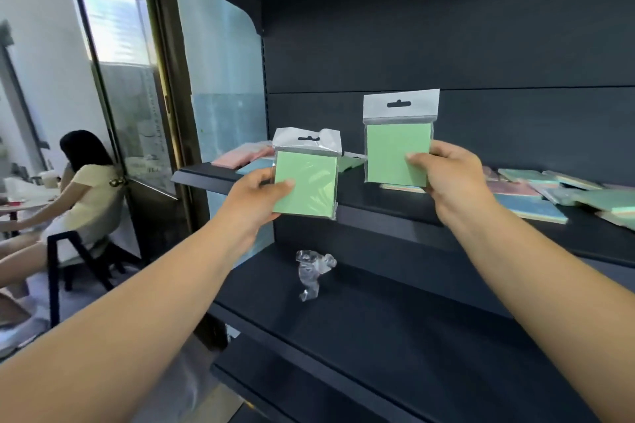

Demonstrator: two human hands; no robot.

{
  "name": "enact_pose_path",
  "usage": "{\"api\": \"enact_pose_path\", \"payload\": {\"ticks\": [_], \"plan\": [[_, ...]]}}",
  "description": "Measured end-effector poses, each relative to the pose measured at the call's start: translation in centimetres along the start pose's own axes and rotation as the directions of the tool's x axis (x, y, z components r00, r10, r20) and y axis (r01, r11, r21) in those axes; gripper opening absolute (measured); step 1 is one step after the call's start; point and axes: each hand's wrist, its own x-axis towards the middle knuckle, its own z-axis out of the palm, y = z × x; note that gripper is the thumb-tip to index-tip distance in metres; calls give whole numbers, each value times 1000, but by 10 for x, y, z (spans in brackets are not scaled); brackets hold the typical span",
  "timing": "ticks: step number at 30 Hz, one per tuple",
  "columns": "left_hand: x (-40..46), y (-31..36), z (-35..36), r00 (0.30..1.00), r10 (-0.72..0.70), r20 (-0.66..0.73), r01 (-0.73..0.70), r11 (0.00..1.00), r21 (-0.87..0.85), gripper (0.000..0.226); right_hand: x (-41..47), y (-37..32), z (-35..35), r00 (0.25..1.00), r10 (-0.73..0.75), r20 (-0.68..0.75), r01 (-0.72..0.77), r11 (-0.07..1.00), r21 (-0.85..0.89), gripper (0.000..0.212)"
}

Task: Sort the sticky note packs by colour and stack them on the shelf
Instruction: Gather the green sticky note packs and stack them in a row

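Left hand: my left hand (256, 194) is closing around a green pack (305, 182), thumb lying across its front face and fingers tucked behind; I am holding it upright in the air, in front of the shelf edge.
Right hand: my right hand (450, 172) is pinching a second green pack (398, 151) by its right side, thumb on the front and fingers behind; I am holding it upright and higher than the other one, above the shelf.
Both packs: each is sitting in a clear sleeve with a white hang tab at the top.
Shelf: the dark shelf (378, 213) is carrying pink packs (237, 156) and a blue one at its left end.
Right end: mixed packs (549, 192) in green, blue and pink are lying scattered, some overlapping.
Lower shelf: a crumpled clear wrapper (312, 271) is standing on the lower shelf (395, 319), well apart from my hands.
Left of the shelving: a seated person (82, 189) is leaning toward a table beyond a glass door.
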Motion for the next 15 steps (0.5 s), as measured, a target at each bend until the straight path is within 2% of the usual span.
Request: {"api": "enact_pose_path", "payload": {"ticks": [10,15], "plan": [[128,-13,-18,995,-54,83,49,997,59,11,80,28,63,999,11,-47,-12,1000,-15,24],[185,-18,-11,977,-72,202,48,991,122,20,103,33,69,996,17,-84,-20,999,-37,24]]}}
